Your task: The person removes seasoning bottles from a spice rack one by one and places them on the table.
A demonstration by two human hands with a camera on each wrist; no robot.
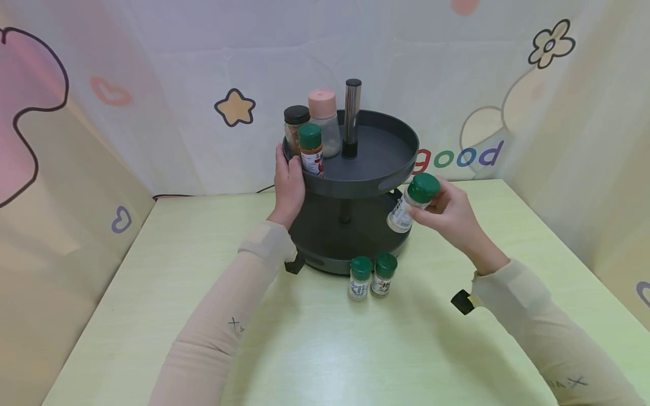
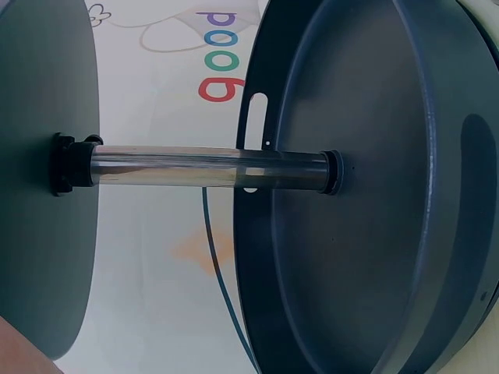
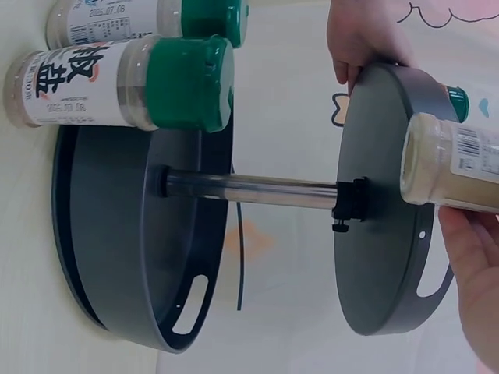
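My right hand (image 1: 447, 214) holds a tilted spice jar (image 1: 401, 214) with a green cap, in front of the upper tier's right side. In the right wrist view, the clear base of that jar (image 3: 421, 167) faces the lower tier. At the left, my left hand (image 1: 289, 189) grips the rim of the dark two-tier tray stand (image 1: 350, 189). Close to its thumb, on the upper tier, stands a green-capped jar (image 1: 311, 160) of reddish spice. Behind that are a black-capped jar (image 1: 297, 115) and a pink-capped bottle (image 1: 323, 104).
Two green-capped jars, a left one (image 1: 359, 287) and a right one (image 1: 382, 285), stand on the light table (image 1: 325, 349) before the lower tier (image 1: 330, 264). A metal post (image 1: 352, 113) rises through the upper tier. A patterned curtain (image 1: 193, 67) hangs behind.
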